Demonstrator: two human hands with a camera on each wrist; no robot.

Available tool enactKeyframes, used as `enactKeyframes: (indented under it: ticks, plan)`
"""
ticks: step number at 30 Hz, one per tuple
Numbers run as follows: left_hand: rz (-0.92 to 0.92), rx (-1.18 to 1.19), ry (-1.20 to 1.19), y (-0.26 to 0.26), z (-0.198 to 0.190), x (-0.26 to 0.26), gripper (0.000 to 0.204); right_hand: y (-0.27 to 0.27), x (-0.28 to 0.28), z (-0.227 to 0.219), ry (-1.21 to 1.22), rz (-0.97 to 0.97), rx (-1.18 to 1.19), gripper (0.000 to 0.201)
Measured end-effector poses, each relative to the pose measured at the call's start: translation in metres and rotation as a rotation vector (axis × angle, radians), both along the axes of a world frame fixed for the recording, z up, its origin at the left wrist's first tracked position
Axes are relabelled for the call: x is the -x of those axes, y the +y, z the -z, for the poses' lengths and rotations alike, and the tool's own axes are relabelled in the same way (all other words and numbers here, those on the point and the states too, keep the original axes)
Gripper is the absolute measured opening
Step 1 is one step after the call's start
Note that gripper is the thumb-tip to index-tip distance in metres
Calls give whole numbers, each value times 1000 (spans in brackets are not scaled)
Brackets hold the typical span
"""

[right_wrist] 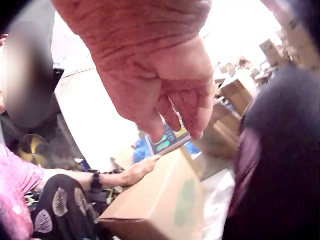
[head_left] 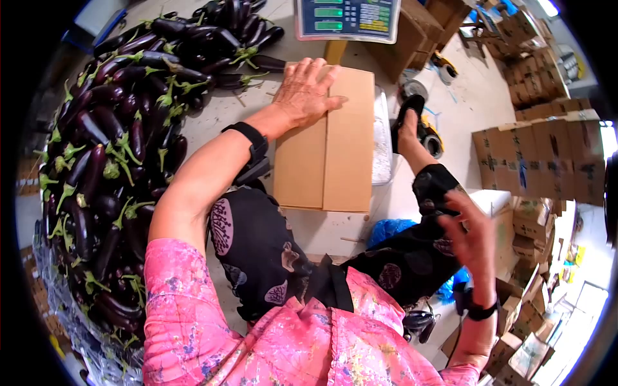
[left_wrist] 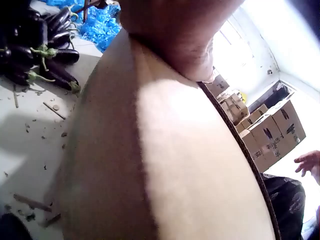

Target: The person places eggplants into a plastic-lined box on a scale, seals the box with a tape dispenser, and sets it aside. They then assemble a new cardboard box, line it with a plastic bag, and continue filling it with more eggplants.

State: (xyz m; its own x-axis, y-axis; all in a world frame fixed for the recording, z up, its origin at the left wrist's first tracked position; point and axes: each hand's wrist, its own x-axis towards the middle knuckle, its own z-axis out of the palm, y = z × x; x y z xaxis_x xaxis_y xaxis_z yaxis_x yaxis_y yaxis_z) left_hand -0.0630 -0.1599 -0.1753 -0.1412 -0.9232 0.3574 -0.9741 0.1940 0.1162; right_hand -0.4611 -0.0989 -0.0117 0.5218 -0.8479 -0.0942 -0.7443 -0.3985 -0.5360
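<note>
A cardboard box (head_left: pixel 351 141) stands between the person's legs, its two top flaps folded together along a middle seam. The left hand (head_left: pixel 306 93) rests on the far left part of the top, fingers stretched forward and thumb across the seam. In the left wrist view, the heel of that hand presses on the box (left_wrist: pixel 170 140) by a flap edge. Raised over the right knee, the right hand (head_left: pixel 470 235) holds nothing, with its fingers loosely bent. The right wrist view shows this hand (right_wrist: pixel 160 85) in the air, apart from the box.
A big heap of eggplants (head_left: pixel 96 167) lies to the left. Beyond the box stands a scale display (head_left: pixel 347 19), and a white platform (head_left: pixel 382 141) shows along the box's right side. Stacked cartons (head_left: pixel 541 157) line the right; blue plastic (head_left: pixel 389 231) lies by the right leg.
</note>
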Motion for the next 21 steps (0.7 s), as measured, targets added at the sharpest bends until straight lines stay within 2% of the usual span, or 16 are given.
enactKeyframes:
  ticks: [1, 3, 4, 6, 8, 9, 12, 15, 19, 21]
  plan:
    - [1, 2, 20, 0, -1, 2, 70, -6, 18, -15, 27, 114, 21, 40]
    - [3, 56, 69, 5, -2, 12, 66, -25, 53, -25, -158, 298, 69, 35]
    - [14, 71, 78, 8, -1, 15, 65, -37, 60, -29, -216, 385, -1, 32]
    - [16, 83, 88, 11, 1, 18, 64, -59, 67, -14, -177, 455, -36, 34]
    - [0, 85, 93, 6, 0, 22, 63, -88, 90, 39, -56, 261, 10, 35]
    - [-10, 80, 89, 5, -1, 24, 62, -97, 98, 68, -20, 231, -4, 35]
    - [-36, 78, 45, -1, -5, 31, 62, -121, 112, 132, 32, 257, -58, 45]
    - [22, 24, 54, -5, -11, 42, 63, -143, 111, 174, 78, 344, -101, 45]
    - [144, 19, 64, -26, -20, 66, 64, -192, 122, 251, 133, 380, -12, 50]
    - [125, -51, 88, -29, -23, 67, 62, -215, 116, 279, 163, 379, 44, 55]
